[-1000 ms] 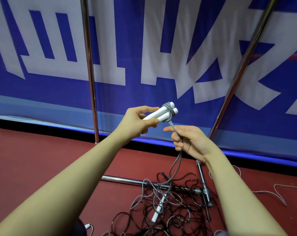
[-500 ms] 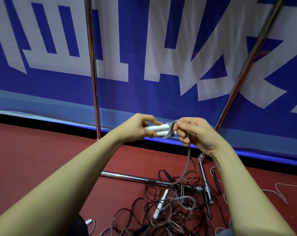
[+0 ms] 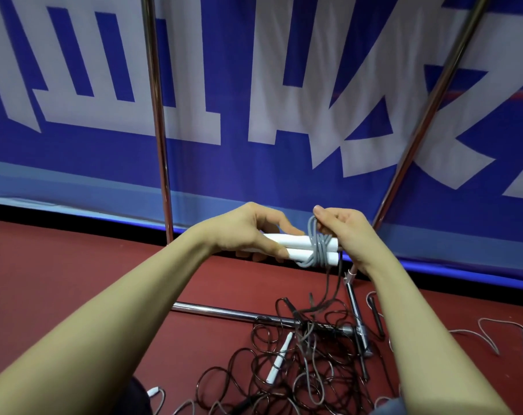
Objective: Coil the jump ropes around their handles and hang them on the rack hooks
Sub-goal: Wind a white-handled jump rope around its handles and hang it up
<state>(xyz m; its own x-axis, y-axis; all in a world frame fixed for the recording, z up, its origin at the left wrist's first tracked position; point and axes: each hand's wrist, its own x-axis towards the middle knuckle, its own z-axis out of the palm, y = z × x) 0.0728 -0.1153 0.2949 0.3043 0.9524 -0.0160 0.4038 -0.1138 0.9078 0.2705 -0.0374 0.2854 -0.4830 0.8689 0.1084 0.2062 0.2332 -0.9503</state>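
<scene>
Head view: left hand [image 3: 248, 232] is gripping the white handles [image 3: 302, 248], right hand [image 3: 341, 227] is pinching the grey rope [image 3: 315, 247], winding early turns. Most rope is lying in the floor tangle [image 3: 308, 363]; nothing hung yet.

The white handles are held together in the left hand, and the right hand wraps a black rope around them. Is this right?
Not quite. The head view shows the rope wrapped around the white handles is grey, not black. The left hand holds them together; the right hand wraps.
</scene>
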